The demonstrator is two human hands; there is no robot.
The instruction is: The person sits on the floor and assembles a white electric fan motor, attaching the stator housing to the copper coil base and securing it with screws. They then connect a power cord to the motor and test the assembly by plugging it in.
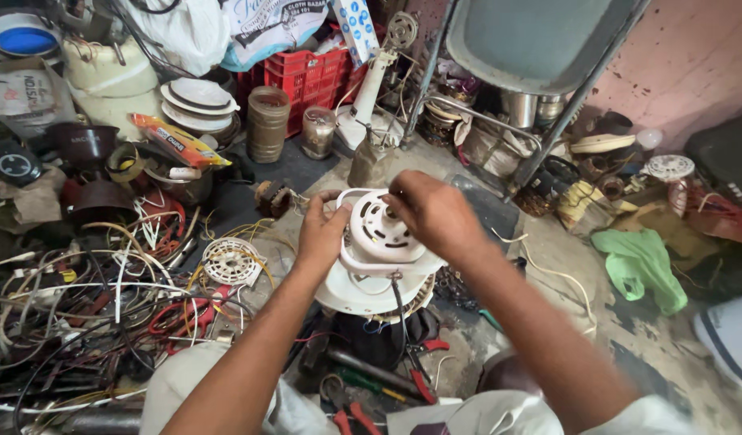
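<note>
While our left hand point(321, 234) grips the white motor housing point(379, 258) rim, right hand point(431, 211) fingertips pinch its centre shaft; best keep the housing steady, turning gently.

A stained, grimy concrete floor point(653, 346) spreads right of the hands. Beyond them stands a metal chair point(532, 40) before a blotched pink wall point(685, 64). Tangled wires point(81, 282) lie left, a red crate point(306, 76) further back.

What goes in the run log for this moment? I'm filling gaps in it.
left hand: steadies white fan motor housing | right hand: fingertips on its top centre | red-handled pliers: on floor below
</note>
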